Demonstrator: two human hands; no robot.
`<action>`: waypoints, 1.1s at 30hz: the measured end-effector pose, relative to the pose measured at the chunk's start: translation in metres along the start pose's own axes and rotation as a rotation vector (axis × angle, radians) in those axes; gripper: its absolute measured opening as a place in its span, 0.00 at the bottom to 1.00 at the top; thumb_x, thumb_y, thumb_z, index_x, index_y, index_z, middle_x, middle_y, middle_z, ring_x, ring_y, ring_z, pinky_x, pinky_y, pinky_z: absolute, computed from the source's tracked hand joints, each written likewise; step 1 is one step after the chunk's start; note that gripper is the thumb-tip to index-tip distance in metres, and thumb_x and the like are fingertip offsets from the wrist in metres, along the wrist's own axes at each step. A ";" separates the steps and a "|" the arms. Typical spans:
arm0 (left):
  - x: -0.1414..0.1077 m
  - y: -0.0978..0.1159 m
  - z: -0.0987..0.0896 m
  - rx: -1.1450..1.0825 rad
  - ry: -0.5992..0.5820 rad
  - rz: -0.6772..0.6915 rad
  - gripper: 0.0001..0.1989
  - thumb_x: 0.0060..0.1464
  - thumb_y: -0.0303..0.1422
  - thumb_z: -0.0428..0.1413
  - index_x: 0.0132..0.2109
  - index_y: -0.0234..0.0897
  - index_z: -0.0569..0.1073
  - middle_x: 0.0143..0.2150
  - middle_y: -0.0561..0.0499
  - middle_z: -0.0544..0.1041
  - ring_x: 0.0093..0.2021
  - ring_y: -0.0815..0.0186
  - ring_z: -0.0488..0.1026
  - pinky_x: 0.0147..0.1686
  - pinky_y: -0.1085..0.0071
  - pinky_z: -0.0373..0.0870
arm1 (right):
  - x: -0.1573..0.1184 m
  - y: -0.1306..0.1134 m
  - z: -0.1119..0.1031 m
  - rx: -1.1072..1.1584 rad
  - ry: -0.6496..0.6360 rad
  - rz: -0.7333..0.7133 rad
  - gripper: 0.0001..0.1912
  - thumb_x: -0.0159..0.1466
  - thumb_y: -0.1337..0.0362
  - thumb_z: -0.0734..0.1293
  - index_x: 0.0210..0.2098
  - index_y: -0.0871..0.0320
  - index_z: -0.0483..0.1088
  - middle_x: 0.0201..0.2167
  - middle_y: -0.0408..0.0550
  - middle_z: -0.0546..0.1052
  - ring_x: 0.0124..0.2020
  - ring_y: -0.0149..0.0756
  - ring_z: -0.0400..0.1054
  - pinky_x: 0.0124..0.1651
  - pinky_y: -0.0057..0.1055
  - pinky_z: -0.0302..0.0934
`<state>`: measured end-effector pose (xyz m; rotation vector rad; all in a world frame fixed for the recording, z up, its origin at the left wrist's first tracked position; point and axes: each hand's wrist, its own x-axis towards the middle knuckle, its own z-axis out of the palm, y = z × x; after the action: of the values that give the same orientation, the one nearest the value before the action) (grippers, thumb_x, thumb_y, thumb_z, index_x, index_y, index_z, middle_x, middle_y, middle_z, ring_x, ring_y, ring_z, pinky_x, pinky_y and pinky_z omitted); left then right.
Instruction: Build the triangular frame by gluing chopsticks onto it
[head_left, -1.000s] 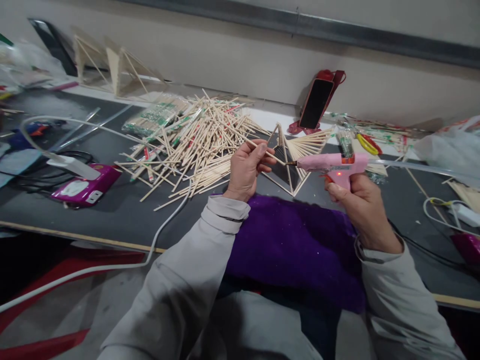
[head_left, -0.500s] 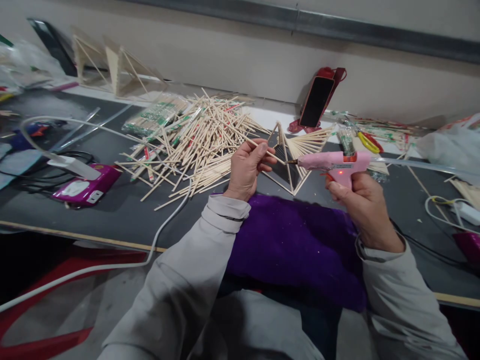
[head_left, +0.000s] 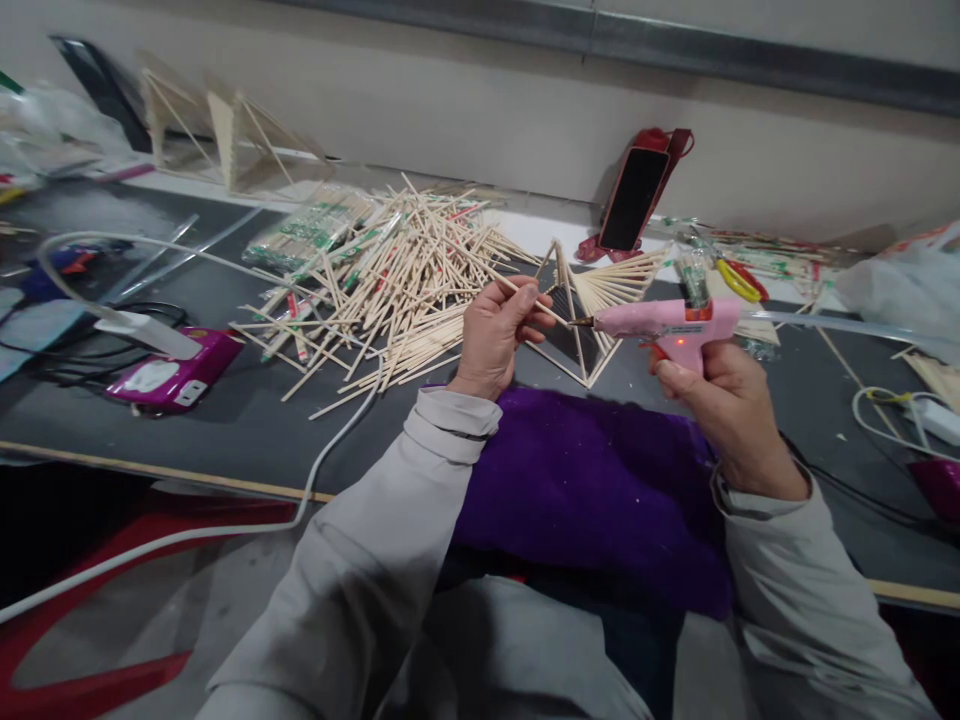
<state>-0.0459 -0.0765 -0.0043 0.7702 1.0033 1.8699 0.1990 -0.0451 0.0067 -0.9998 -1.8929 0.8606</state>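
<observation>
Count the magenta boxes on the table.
2. The left box sits on the table near its front edge, a white plug on it; the right box is cut off by the picture's right edge. Others may be hidden.

Dark table [head_left: 247,440]; loose stick pile [head_left: 420,270], magenta power block [head_left: 176,370] on top

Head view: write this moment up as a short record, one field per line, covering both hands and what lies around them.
Left hand: pinches a thin wooden stick
Right hand: grips a pink glue gun, red light lit
Gun tip: at the stick's end; contact too small to tell
Behind the hands: stick frame with fanned sticks
Left of frame: loose stick pile
Against wall: phone, tilted
Nearest the body: purple cloth
</observation>
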 end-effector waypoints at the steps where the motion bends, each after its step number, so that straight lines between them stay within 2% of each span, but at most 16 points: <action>1: 0.000 0.000 0.000 -0.001 -0.001 0.002 0.09 0.55 0.35 0.62 0.39 0.37 0.72 0.30 0.55 0.79 0.24 0.75 0.76 0.18 0.82 0.68 | 0.000 0.000 0.000 0.001 -0.002 0.002 0.09 0.60 0.56 0.71 0.34 0.55 0.72 0.26 0.43 0.71 0.25 0.32 0.62 0.26 0.31 0.56; 6: 0.001 -0.001 -0.002 -0.065 -0.025 0.036 0.11 0.53 0.36 0.64 0.38 0.36 0.72 0.29 0.56 0.79 0.24 0.75 0.76 0.17 0.82 0.67 | -0.001 -0.002 -0.001 -0.009 0.012 0.039 0.09 0.59 0.58 0.72 0.35 0.56 0.74 0.25 0.42 0.71 0.24 0.31 0.61 0.26 0.30 0.54; 18: 0.002 -0.001 -0.001 -0.092 -0.022 0.024 0.09 0.54 0.33 0.63 0.39 0.35 0.71 0.29 0.56 0.79 0.24 0.74 0.76 0.17 0.82 0.67 | 0.000 0.006 -0.001 -0.009 -0.010 0.009 0.10 0.60 0.56 0.71 0.38 0.55 0.74 0.29 0.44 0.72 0.27 0.32 0.62 0.28 0.30 0.56; 26: 0.005 0.007 -0.002 -0.164 0.064 -0.081 0.08 0.56 0.33 0.62 0.38 0.36 0.71 0.28 0.57 0.78 0.22 0.78 0.75 0.17 0.85 0.66 | 0.001 0.007 -0.005 -0.033 -0.031 0.000 0.10 0.60 0.58 0.71 0.37 0.56 0.75 0.27 0.43 0.73 0.25 0.31 0.62 0.26 0.29 0.55; 30: 0.004 0.009 -0.001 -0.176 0.046 -0.094 0.07 0.55 0.31 0.63 0.37 0.36 0.71 0.28 0.56 0.79 0.22 0.77 0.75 0.16 0.84 0.66 | 0.005 0.002 -0.004 0.095 0.057 0.023 0.07 0.60 0.61 0.70 0.37 0.56 0.75 0.23 0.41 0.72 0.21 0.28 0.61 0.23 0.27 0.54; 33: 0.004 0.010 0.000 -0.171 0.040 -0.095 0.08 0.53 0.31 0.64 0.36 0.36 0.71 0.28 0.56 0.79 0.21 0.76 0.75 0.15 0.84 0.66 | 0.016 0.002 -0.007 0.266 0.185 0.019 0.06 0.59 0.62 0.70 0.36 0.55 0.73 0.27 0.41 0.75 0.19 0.26 0.61 0.20 0.26 0.52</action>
<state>-0.0516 -0.0759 0.0050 0.5766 0.8765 1.8671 0.2003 -0.0289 0.0136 -0.9020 -1.5692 0.9674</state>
